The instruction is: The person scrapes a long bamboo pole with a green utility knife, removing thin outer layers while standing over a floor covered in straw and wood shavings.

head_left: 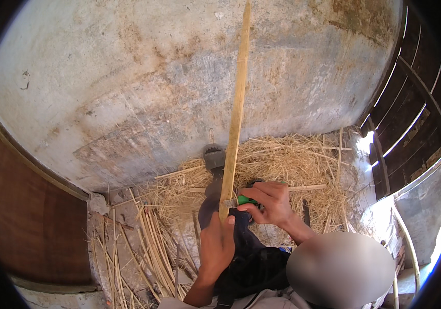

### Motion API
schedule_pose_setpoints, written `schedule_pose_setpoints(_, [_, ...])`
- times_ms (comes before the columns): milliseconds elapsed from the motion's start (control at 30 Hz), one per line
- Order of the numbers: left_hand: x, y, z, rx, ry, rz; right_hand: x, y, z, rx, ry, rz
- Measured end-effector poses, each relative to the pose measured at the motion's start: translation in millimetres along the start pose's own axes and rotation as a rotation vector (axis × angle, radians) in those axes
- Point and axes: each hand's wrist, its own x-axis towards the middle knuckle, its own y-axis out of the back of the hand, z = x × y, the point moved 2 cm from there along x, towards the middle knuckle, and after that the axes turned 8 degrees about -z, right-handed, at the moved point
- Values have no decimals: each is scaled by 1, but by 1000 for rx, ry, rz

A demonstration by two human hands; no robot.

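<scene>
With the left grip (218, 246), holding the long bamboo strip (238, 103) near its lower end, stretching far ahead of that grip; with the right grip (272, 203), just beside, clasping a green-handled tool (245, 199), seemingly touching the strip. Apparently trimming; probably needing steady holding and controlled pressure next.

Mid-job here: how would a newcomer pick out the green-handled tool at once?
Start at the big stained wall and follow the long yellowish strip down to the left grip. Just above and right of that, the right grip holds the green-handled tool. Its bright green sets it apart from the tan straw beyond.
</scene>
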Motion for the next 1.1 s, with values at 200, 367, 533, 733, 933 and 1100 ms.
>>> schedule_pose_setpoints(200, [-3, 3, 4, 1, 31, 15, 4, -1, -2, -9, 14, -1])
schedule_pose_setpoints(367, [-2, 5, 3, -19, 36, 18, 6, -4, -4, -5, 18, -24])
schedule_pose_setpoints(533, [-36, -2, 6, -73, 88, -183, 19, 11, 90, -201, -517, 342])
schedule_pose_setpoints(733, [-33, -4, -16, -108, 80, -158, 19, 31, 109, 103, -509, 371])
schedule_pose_setpoints(933, [-11, 8, 3, -118, 69, -42, -16, 0, 60, 277, -249, 177])
schedule_pose_setpoints(1100, [-7, 7, 8, -61, 80, -79, -12, 0, 12, 261, 26, -63])
